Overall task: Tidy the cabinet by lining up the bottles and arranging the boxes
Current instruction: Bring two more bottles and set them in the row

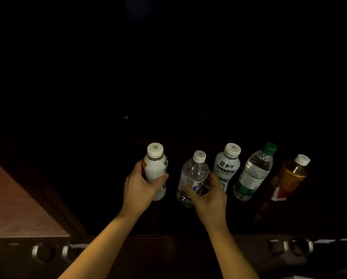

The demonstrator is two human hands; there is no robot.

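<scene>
Bottles, five of them, stand in one row across the dark inside of the cabinet. At the left end is a white bottle [156,168] with a white cap. The left hand [140,190] holds it, with the fingers [161,178] curled around its lower body from the left side. Next to it, with a small dark gap between, stands a clear bottle [192,172] with a white cap. The right hand [208,196] holds this one, and its fingers [187,190] wrap across the label near the bottom.

To the right come a second white bottle [226,166] with dark printing, then a green-capped bottle [255,172] of clear water, then an amber bottle [289,176] with a white cap. These three are free of both hands. The second white bottle is just beside the right hand, perhaps touching it; I cannot tell.

Left of the white bottle there is open dark room up to a pale reddish panel [17,198]. Behind the row everything is black, so the depth is unclear. The front edge [168,237] runs under both forearms, with metal handles [44,251] below it.
</scene>
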